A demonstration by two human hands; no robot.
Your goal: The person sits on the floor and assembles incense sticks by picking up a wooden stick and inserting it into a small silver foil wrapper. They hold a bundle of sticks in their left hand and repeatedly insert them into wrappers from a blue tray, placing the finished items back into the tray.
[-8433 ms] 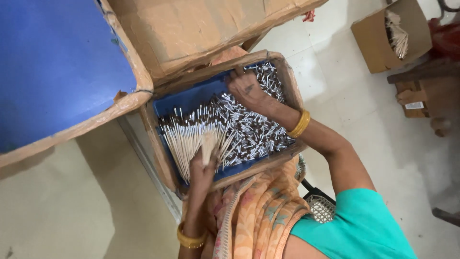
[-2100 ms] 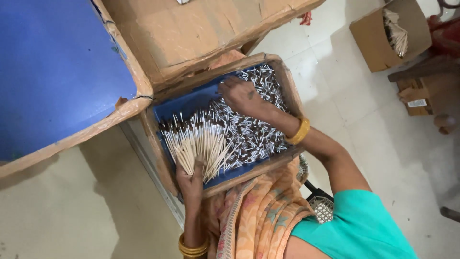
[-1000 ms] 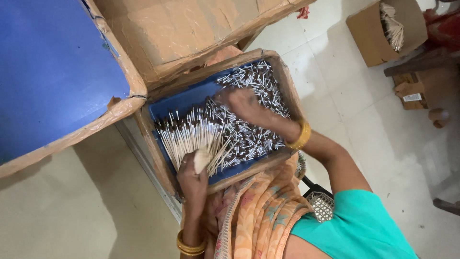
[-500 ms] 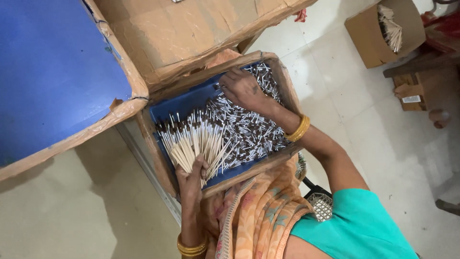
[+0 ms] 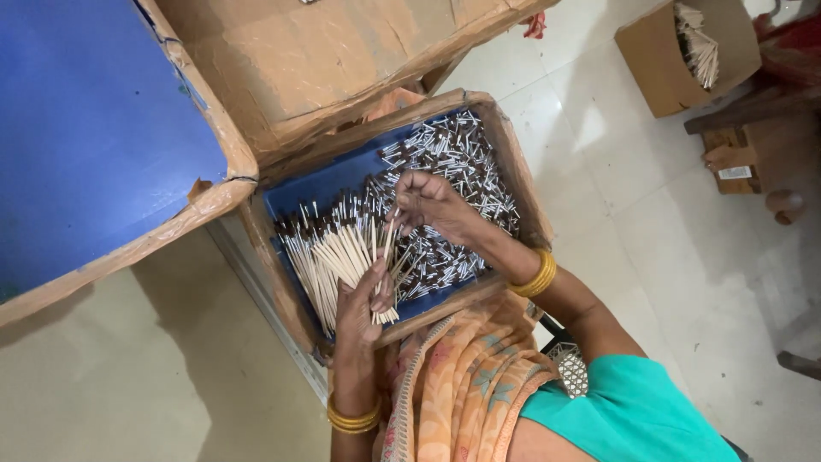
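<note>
My left hand (image 5: 363, 304) grips a fanned bundle of thin pale sticks with dark tips (image 5: 329, 257) over the near-left part of a blue-lined cardboard tray (image 5: 295, 192). My right hand (image 5: 432, 205) hovers over the tray's middle, its fingers pinched on a few sticks (image 5: 389, 235) held against the bundle's right side. A heap of loose dark-tipped sticks (image 5: 457, 158) fills the tray's right and far parts. Both wrists wear yellow bangles.
A big blue-lined cardboard box (image 5: 94, 145) lies at the left and a brown cardboard flap (image 5: 342, 51) overhangs the tray's far side. An open carton with more sticks (image 5: 684, 51) stands on the tiled floor at the top right, beside wooden furniture (image 5: 753, 128). An orange patterned cloth (image 5: 462, 385) covers my lap.
My right hand has come back from the tray's far side to the bundle with a few sticks. My left hand has kept the bundle in place.
</note>
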